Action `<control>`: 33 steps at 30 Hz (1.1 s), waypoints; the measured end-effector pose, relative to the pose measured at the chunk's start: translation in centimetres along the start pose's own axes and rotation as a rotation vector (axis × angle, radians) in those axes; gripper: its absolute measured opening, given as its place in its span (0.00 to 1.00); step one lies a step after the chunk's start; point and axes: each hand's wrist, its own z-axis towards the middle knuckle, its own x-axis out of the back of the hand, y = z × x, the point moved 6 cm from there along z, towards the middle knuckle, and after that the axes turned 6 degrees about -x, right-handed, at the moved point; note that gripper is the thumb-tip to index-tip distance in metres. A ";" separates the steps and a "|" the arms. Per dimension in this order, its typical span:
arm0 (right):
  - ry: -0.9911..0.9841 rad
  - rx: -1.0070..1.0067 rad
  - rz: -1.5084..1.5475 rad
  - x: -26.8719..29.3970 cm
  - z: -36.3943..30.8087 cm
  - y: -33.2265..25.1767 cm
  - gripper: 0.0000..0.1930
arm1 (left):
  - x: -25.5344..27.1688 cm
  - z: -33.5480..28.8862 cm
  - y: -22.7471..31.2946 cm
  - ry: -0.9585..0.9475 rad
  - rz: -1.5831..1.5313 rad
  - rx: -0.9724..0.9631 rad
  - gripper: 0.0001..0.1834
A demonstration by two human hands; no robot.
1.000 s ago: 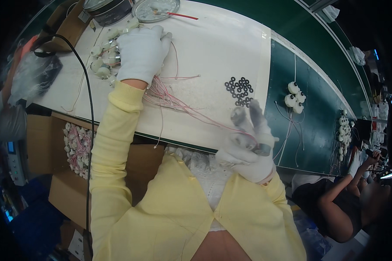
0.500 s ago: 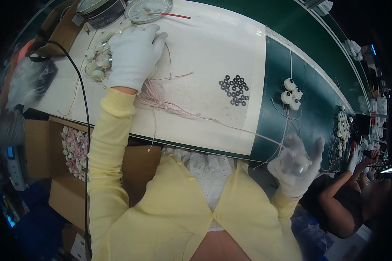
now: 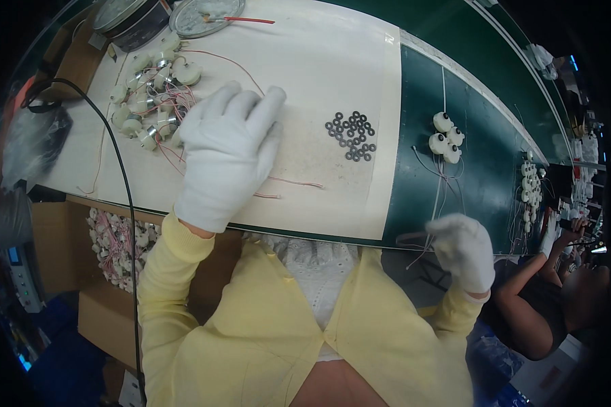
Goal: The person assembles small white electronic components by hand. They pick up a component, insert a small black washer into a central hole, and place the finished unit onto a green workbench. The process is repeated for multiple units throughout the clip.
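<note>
My left hand [image 3: 234,146], in a white glove, is palm down over the white sheet with its fingers stretched out. It covers part of a pile of small white-capped metal motors [image 3: 142,102] with pink wires; pink wire ends [image 3: 309,184] stick out to its right. At the table's front edge on the right is my gloved right hand [image 3: 463,252], somewhat blurred. Its fingers are curled together, and a grey smear beside the fingertips is too blurred to name. Several small black rings [image 3: 352,136] lie on the sheet between the hands.
Upright white motors [image 3: 447,138] with pale wires stand on the green mat [image 3: 421,88]; more [image 3: 530,193] line its far right. A round tin [image 3: 132,24] and a lid with a brush [image 3: 207,17] are at the back left. A black cable [image 3: 125,176] crosses the left side. Someone works at far right.
My left hand has moved toward me and right, uncovering the motor pile. The pink wire stretching between my hands no longer shows. My right hand has turned and its fingers have drawn together.
</note>
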 end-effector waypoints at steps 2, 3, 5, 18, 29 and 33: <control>0.206 -0.093 -0.387 -1.1 1.5 -0.4 0.18 | -0.1 -0.6 -0.8 -0.045 0.029 0.055 0.14; 0.264 -0.056 -0.519 -1.8 2.2 -0.5 0.19 | -0.2 -0.8 -1.1 -0.067 0.045 0.084 0.14; 0.362 0.026 -0.786 -3.3 3.6 -0.9 0.19 | -0.2 -1.1 -0.7 -0.002 0.055 0.016 0.13; 0.349 0.633 -1.329 -4.7 3.7 -4.6 0.23 | -1.4 -1.7 1.4 -0.023 -0.117 0.038 0.13; 0.248 0.621 -0.987 -4.0 7.6 -2.4 0.21 | -1.6 -1.8 1.0 0.037 -0.122 0.035 0.12; 0.242 0.550 -0.841 -3.8 8.4 -2.1 0.22 | -1.6 -2.0 0.8 -0.014 -0.169 0.032 0.14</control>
